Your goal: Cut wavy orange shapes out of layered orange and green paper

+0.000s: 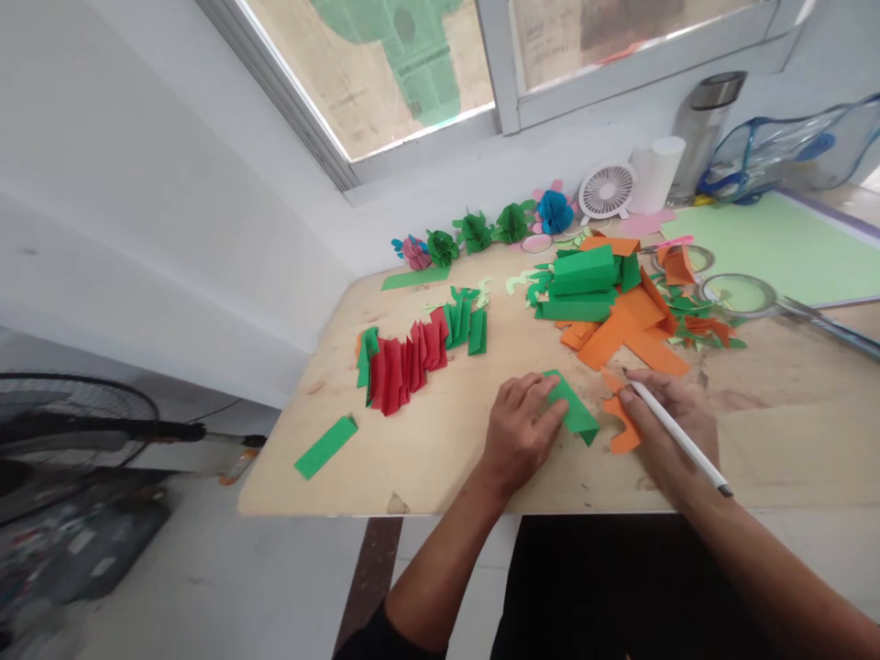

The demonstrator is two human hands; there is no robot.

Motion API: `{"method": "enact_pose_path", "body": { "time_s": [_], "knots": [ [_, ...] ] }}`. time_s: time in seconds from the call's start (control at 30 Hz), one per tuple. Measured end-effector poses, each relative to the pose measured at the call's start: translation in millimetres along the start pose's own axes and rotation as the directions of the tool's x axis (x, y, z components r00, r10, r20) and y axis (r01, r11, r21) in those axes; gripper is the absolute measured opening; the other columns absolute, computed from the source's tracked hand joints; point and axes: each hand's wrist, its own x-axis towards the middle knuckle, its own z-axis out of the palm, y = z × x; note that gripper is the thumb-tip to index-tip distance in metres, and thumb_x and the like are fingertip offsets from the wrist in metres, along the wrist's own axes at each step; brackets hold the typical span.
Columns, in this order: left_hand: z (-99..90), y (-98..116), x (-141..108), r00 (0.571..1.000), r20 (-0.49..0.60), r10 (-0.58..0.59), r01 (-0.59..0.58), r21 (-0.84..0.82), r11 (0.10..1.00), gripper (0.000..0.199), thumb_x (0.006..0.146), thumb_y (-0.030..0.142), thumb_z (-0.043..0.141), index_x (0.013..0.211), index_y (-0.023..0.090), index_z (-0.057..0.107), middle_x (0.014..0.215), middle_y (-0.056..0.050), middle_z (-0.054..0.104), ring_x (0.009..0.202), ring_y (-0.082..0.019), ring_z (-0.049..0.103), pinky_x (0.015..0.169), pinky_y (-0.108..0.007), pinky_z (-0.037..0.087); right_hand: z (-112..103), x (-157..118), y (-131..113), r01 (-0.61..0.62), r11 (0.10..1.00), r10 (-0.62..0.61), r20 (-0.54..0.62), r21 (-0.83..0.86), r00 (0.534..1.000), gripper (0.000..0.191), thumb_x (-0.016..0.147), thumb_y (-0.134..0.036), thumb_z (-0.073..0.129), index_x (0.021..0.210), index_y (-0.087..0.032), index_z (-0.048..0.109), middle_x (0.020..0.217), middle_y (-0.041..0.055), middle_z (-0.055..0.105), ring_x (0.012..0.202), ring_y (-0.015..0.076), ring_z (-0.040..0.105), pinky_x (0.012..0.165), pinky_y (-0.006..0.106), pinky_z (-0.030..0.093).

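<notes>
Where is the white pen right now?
In the head view, the white pen lies in the right hand, right of centre at the table's near edge, beside the orange paper scrap.
</notes>
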Motion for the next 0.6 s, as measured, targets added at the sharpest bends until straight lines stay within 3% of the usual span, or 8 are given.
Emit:
{"method": "enact_pose_path", "body": {
  "time_s": [0.1, 0.17, 0.23, 0.33, 0.43, 0.5, 0.6],
  "knots": [
    [-15.0, 9.6, 3.6, 0.97, 0.032, -0.243, 0.242, 0.038, 0.97, 0.011, 0.085, 0.014, 0.053, 0.077, 0.017, 0.059, 0.081, -0.007, 0.068, 0.086, -0.022, 0.06, 0.08, -0.038, 0.047, 0.0, 1.2, 2.7, -0.006, 1.0, 0.007, -0.034, 0.024, 0.999, 0.029, 0.072, -0.035, 0.074, 0.097, -0.022, 0.069, 0.075, 0.0016, 0.067, 0.061, 0.0131, 0.061, 0.05, 0.023, 0.048],
    [-24.3, 18.9, 7.1, 0.918, 0.119, -0.378, 0.367, 0.101, 0.925, 0.015, 0.084, 0.017, 0.055, 0.069, 0.018, 0.054, 0.067, -0.005, 0.062, 0.073, -0.021, 0.058, 0.071, -0.037, 0.044, 0.1, 1.8, 4.3, -0.017, 0.999, 0.019, -0.049, 0.034, 0.999, 0.029, 0.072, -0.035, 0.074, 0.098, -0.023, 0.069, 0.076, 0.0016, 0.067, 0.062, 0.0131, 0.061, 0.049, 0.022, 0.048],
    [-30.0, 26.7, 11.0, 0.863, 0.22, -0.456, 0.457, 0.048, 0.888, 0.016, 0.083, 0.019, 0.058, 0.068, 0.019, 0.053, 0.063, -0.002, 0.06, 0.067, -0.019, 0.057, 0.068, -0.034, 0.043, 0.2, 1.9, 4.7, -0.015, 0.999, 0.018, -0.05, 0.049, 0.999, 0.029, 0.071, -0.035, 0.075, 0.097, -0.023, 0.069, 0.076, 0.0014, 0.067, 0.062, 0.0132, 0.062, 0.05, 0.023, 0.049],
    [-29.7, 28.6, 15.6, 0.784, 0.393, -0.481, 0.59, -0.23, 0.774, 0.015, 0.084, 0.03, 0.064, 0.075, 0.02, 0.056, 0.065, 0.003, 0.062, 0.063, -0.014, 0.058, 0.067, -0.029, 0.044, 0.3, 1.5, 3.3, -0.007, 0.997, 0.01, -0.038, 0.071, 0.999, 0.028, 0.072, -0.035, 0.074, 0.097, -0.023, 0.069, 0.077, 0.0016, 0.068, 0.064, 0.0138, 0.063, 0.053, 0.023, 0.05],
    [-21.1, 17.6, 18.6, 0.727, 0.405, -0.554, 0.681, -0.322, 0.658, 0.012, 0.086, 0.032, 0.062, 0.085, 0.02, 0.059, 0.069, 0.003, 0.062, 0.066, -0.013, 0.059, 0.066, -0.026, 0.046, 0.5, 1.5, 1.6, -0.012, 0.996, 0.015, -0.032, 0.089, 0.999, 0.027, 0.072, -0.033, 0.074, 0.097, -0.023, 0.069, 0.078, 0.0016, 0.068, 0.066, 0.0139, 0.064, 0.056, 0.024, 0.051],
    [-14.0, 7.4, 20.8, 0.718, 0.38, -0.583, 0.691, -0.29, 0.662, 0.008, 0.087, 0.027, 0.06, 0.09, 0.02, 0.061, 0.075, 0.001, 0.064, 0.07, -0.014, 0.06, 0.067, -0.026, 0.047, 1.0, 2.0, 0.7, -0.014, 0.995, 0.017, -0.028, 0.102, 0.999, 0.025, 0.072, -0.033, 0.073, 0.095, -0.022, 0.069, 0.078, 0.0016, 0.069, 0.067, 0.0143, 0.064, 0.059, 0.025, 0.053],
    [-5.4, -3.4, 25.4, 0.721, 0.45, -0.527, 0.647, -0.166, 0.744, 0.006, 0.087, 0.022, 0.06, 0.092, 0.02, 0.063, 0.083, 0.0, 0.065, 0.075, -0.014, 0.061, 0.07, -0.026, 0.048, 1.8, 2.9, -0.8, -0.004, 0.995, 0.008, -0.032, 0.103, 0.999, 0.023, 0.071, -0.032, 0.073, 0.091, -0.022, 0.069, 0.077, 0.0016, 0.069, 0.067, 0.0147, 0.064, 0.06, 0.026, 0.053]
  ]
}}
